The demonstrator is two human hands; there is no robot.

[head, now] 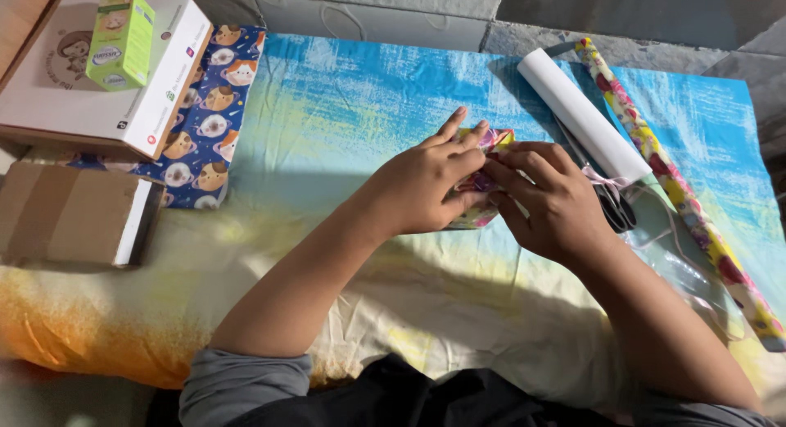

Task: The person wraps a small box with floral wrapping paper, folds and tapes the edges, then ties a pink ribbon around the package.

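Blue-and-yellow cloth [344, 116] covers the surface where we work, both hands meeting at its middle.

From our head view, our left hand [426, 185] and right hand [548, 199] close together on a small parcel in floral paper [483, 181], fingers pressing its folds. Just right lie a white roll [581, 116], a floral paper roll [679, 189] and scissors [614, 206]; boxes [98, 75] sit far left.

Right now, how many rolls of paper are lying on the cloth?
2: a white roll just beyond the right hand, and a floral roll along the cloth's right edge. Others may lie out of view.
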